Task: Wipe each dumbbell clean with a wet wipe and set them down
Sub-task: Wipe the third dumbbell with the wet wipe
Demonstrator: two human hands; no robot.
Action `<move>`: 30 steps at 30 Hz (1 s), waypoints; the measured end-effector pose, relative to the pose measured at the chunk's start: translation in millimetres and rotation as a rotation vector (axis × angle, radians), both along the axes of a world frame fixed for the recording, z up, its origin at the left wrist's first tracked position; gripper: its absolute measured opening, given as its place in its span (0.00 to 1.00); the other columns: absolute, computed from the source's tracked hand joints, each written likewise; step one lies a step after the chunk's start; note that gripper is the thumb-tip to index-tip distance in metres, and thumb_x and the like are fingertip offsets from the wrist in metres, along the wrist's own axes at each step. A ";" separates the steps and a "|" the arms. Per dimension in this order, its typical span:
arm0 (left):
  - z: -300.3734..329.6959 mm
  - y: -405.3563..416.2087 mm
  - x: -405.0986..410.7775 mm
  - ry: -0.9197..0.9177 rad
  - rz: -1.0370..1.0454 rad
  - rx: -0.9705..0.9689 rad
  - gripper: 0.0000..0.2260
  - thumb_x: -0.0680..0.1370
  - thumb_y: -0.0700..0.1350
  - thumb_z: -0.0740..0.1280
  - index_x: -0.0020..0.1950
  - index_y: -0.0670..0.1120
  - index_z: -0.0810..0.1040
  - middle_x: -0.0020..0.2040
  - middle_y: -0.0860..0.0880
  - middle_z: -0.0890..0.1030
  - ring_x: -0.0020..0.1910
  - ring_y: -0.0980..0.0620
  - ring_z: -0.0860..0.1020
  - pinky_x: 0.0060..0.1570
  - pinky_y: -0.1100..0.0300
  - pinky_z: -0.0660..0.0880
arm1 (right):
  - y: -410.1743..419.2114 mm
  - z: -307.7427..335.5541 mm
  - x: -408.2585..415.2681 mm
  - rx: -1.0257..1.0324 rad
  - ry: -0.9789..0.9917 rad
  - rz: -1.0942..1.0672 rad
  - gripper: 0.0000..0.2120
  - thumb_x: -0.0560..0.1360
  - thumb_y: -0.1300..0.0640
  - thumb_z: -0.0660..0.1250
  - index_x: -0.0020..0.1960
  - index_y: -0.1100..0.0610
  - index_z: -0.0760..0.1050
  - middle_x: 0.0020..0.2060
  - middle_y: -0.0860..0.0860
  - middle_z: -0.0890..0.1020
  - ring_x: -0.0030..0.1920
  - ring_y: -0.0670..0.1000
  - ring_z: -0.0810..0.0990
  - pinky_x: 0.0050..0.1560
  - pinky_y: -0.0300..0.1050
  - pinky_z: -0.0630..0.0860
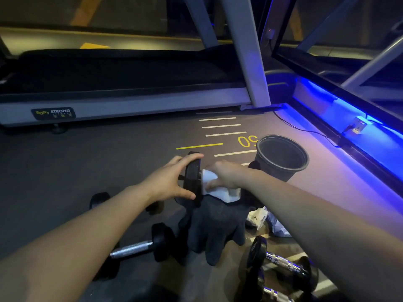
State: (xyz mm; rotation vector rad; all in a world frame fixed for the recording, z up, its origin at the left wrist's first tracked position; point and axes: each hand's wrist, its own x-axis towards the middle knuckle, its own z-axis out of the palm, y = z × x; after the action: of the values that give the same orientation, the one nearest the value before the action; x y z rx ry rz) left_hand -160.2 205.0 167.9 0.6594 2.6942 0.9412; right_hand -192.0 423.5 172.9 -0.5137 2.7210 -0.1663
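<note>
While the left hand [172, 182] grips the dumbbell [193, 177] head, its axis running rightward, the right hand [226, 174] presses the wet wipe [220, 188] around the handle.

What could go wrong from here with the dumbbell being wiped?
1. The left hand steadies only one end of the dumbbell while the right hand rubs it with the wipe; it may slip and drop.
2. Other dumbbells lie close below, so a drop could hit them or pinch fingers.
</note>
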 end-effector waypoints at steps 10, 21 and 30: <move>1.7 4.6 -2.2 -0.017 0.016 -0.004 0.48 0.66 0.50 0.82 0.70 0.79 0.54 0.70 0.58 0.67 0.70 0.52 0.70 0.68 0.47 0.72 | 33.5 4.4 3.8 0.388 0.215 0.136 0.28 0.71 0.33 0.68 0.57 0.54 0.77 0.52 0.55 0.83 0.56 0.57 0.79 0.65 0.52 0.64; 0.1 4.5 -1.5 -0.013 0.020 -0.005 0.49 0.66 0.50 0.83 0.72 0.78 0.55 0.71 0.57 0.67 0.67 0.51 0.74 0.67 0.47 0.74 | 52.2 29.3 9.4 0.500 0.083 0.096 0.25 0.68 0.38 0.74 0.55 0.55 0.74 0.53 0.53 0.82 0.60 0.56 0.78 0.74 0.61 0.54; -1.8 1.5 -3.0 -0.005 0.036 0.016 0.48 0.65 0.51 0.83 0.72 0.76 0.56 0.71 0.56 0.68 0.70 0.51 0.71 0.69 0.51 0.71 | 36.6 -3.9 46.6 0.709 0.544 0.142 0.06 0.77 0.57 0.63 0.53 0.55 0.76 0.39 0.51 0.83 0.47 0.56 0.82 0.76 0.68 0.45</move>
State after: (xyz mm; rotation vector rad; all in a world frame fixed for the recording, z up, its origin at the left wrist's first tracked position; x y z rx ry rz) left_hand -163.2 206.5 166.1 0.6123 2.7053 0.9735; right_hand -145.4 460.2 169.0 -0.5820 2.9426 1.0767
